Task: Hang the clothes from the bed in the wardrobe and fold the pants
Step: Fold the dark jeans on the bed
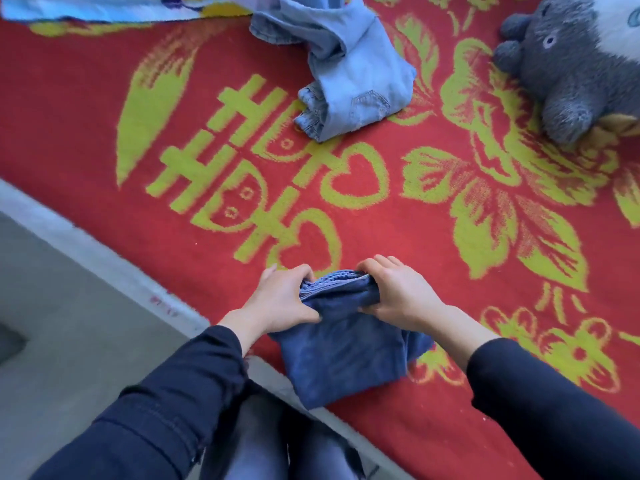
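A pair of dark blue jeans (pixel 341 351) lies folded into a small bundle at the near edge of the bed (pixel 433 237). My left hand (pixel 280 303) grips the left end of the bundle's far fold. My right hand (pixel 398 292) grips the right end of the same fold. Both thumbs press on the denim. A pair of light blue jeans (pixel 353 71) lies crumpled and loosely folded farther back on the bed, apart from both hands.
The bed carries a red blanket with yellow-green patterns. A grey plush toy (pixel 568 64) sits at the far right. A light blue printed cloth (pixel 104 8) lies along the far left edge. Grey floor (pixel 69 323) runs to the left of the bed.
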The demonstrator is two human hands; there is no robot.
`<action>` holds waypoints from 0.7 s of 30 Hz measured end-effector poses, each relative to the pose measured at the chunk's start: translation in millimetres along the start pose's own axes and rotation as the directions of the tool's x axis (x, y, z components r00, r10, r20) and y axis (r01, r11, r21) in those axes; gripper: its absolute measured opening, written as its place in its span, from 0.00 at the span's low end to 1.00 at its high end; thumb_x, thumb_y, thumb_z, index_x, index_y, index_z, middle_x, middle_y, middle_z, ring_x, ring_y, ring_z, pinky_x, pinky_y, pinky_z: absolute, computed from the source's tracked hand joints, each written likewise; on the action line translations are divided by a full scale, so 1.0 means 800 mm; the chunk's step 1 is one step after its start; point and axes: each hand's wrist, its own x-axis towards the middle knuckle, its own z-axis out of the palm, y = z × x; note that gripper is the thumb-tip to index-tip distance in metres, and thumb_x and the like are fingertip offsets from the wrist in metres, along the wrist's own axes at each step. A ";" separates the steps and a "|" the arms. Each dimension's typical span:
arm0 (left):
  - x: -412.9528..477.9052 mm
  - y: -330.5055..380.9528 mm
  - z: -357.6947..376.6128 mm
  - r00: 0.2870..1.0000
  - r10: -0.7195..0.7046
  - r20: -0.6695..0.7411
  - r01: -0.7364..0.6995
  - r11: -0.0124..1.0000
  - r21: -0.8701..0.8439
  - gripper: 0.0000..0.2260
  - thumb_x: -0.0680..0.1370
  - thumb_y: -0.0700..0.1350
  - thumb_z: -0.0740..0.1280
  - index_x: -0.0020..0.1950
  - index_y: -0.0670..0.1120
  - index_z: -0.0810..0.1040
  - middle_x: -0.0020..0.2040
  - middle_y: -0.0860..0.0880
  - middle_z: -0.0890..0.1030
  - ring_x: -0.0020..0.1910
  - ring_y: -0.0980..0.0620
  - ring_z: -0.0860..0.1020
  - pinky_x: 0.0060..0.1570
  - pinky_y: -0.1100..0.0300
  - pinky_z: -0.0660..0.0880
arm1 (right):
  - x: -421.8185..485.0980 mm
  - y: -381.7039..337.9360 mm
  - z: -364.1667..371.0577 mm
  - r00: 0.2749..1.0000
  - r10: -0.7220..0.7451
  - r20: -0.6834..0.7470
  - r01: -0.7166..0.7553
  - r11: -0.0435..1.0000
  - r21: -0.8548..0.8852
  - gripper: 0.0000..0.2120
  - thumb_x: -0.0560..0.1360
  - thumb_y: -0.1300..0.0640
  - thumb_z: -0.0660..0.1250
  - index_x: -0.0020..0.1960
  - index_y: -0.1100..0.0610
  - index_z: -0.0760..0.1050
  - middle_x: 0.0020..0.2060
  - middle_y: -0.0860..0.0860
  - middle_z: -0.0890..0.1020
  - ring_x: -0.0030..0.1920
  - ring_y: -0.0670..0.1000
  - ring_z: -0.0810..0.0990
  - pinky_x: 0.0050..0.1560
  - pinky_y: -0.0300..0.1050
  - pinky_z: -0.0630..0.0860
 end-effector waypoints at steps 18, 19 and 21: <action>-0.531 -0.310 -0.085 0.568 -0.528 -0.631 0.402 0.847 -0.346 0.15 0.66 0.50 0.73 0.49 0.53 0.74 0.39 0.55 0.77 0.42 0.46 0.74 0.38 0.55 0.67 | 0.010 -0.576 0.117 0.690 -0.687 0.229 0.724 0.644 -0.247 0.30 0.67 0.51 0.70 0.67 0.52 0.67 0.57 0.49 0.72 0.58 0.55 0.70 0.53 0.52 0.71; -0.560 -0.335 -0.086 0.546 -0.553 -0.630 0.422 0.831 -0.363 0.14 0.66 0.49 0.73 0.48 0.52 0.74 0.39 0.54 0.79 0.42 0.45 0.75 0.38 0.56 0.64 | 0.013 -0.615 0.133 0.654 -0.710 0.261 0.756 0.608 -0.241 0.30 0.67 0.50 0.71 0.67 0.52 0.67 0.57 0.49 0.72 0.58 0.55 0.70 0.53 0.51 0.71; -0.622 -0.382 -0.088 0.500 -0.598 -0.626 0.461 0.796 -0.393 0.14 0.66 0.49 0.73 0.48 0.52 0.74 0.40 0.53 0.81 0.41 0.45 0.76 0.36 0.58 0.61 | 0.015 -0.692 0.166 0.578 -0.751 0.319 0.816 0.535 -0.219 0.31 0.68 0.47 0.72 0.68 0.51 0.66 0.59 0.49 0.72 0.60 0.54 0.70 0.53 0.50 0.70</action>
